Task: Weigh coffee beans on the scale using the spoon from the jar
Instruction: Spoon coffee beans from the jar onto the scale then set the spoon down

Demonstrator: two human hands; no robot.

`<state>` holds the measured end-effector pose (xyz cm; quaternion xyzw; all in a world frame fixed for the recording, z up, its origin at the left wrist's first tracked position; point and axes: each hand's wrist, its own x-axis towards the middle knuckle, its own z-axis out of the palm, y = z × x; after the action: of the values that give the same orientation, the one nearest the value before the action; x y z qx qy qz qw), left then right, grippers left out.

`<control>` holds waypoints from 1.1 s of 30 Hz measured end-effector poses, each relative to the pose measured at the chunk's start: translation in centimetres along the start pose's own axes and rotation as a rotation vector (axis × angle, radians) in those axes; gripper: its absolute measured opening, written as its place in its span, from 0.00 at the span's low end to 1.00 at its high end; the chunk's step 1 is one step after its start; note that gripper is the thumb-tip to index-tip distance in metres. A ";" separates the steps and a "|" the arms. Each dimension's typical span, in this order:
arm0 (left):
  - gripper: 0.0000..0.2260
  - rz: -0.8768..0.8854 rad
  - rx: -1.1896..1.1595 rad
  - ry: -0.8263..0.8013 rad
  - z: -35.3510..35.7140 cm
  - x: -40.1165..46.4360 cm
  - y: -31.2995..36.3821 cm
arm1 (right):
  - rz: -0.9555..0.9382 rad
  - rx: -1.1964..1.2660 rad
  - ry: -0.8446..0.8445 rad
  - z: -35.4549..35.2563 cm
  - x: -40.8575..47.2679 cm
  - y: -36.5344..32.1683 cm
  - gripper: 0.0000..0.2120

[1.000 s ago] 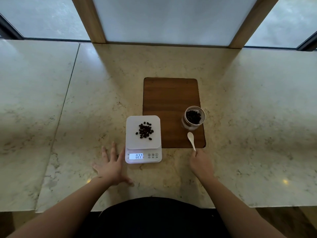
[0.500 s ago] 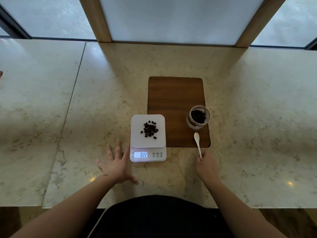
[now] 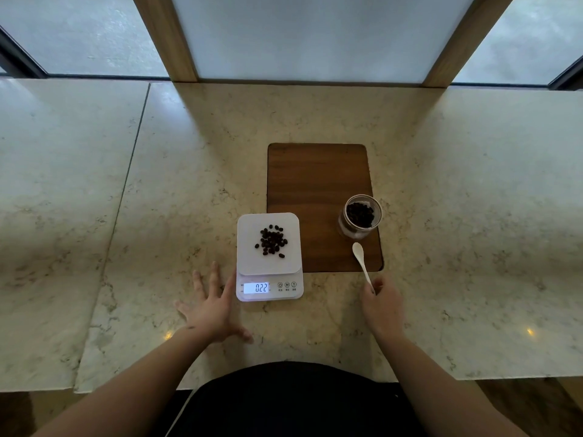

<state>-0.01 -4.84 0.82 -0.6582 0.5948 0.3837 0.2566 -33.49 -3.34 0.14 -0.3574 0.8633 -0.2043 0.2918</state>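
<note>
The left hand (image 3: 212, 307) lay flat and spread on the worktop (image 3: 473, 216) just left of the scale (image 3: 269, 257), likely for steadying. The right hand (image 3: 383, 307) pinched the spoon (image 3: 360, 258) handle, bowl resting on the wooden board (image 3: 315, 184) near the jar (image 3: 360, 216). Coffee beans (image 3: 272, 241) sat piled on the scale's platform, the display (image 3: 257, 287) reading 0.22.

Dark brown coffee beans (image 3: 272, 240) are lying on the white scale (image 3: 268, 257), beside it a white spoon (image 3: 361, 261) crossing the brown wood-grain board (image 3: 318, 190) on the veined beige desk (image 3: 189, 184).
</note>
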 end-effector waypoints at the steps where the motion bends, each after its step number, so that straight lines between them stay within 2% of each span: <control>1: 0.72 0.002 0.002 0.000 -0.1 0.0 0.0 | 0.002 -0.002 0.008 0.0 0.0 0.1 0.08; 19: 0.72 0.002 0.005 -0.008 0.3 0.5 -0.4 | 0.049 -0.093 -0.087 0.2 0.5 0.5 0.07; 21: 0.72 0.007 0.000 -0.007 0.4 0.5 -0.3 | 0.032 -0.059 -0.046 0.0 0.1 0.3 0.07; 23: 0.71 0.011 0.002 -0.007 0.4 0.5 -0.2 | -0.064 -0.033 -0.015 0.2 -0.4 0.0 0.04; 24: 0.71 0.010 0.009 -0.008 0.3 0.5 -0.1 | -0.128 -0.030 -0.037 0.5 -0.8 -0.2 0.03; 26: 0.71 0.002 0.010 -0.010 0.2 0.4 -0.1 | -0.214 -0.037 -0.190 1.9 -1.5 -0.9 0.03; 29: 0.71 0.009 0.006 0.001 0.4 0.3 -0.2 | -0.208 -0.050 -0.480 4.6 -2.6 -1.9 0.13; 31: 0.71 0.009 0.001 0.019 0.5 0.4 -0.3 | -0.200 -0.054 -0.538 6.3 -3.1 -2.5 0.17; 33: 0.71 0.004 -0.008 0.036 0.5 0.5 -0.5 | -0.208 -0.044 -0.540 7.4 -3.4 -3.0 0.16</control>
<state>0.40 -4.61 0.10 -0.6648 0.5992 0.3747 0.2422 -25.28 -3.87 -2.51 -0.4917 0.7174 -0.1116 0.4808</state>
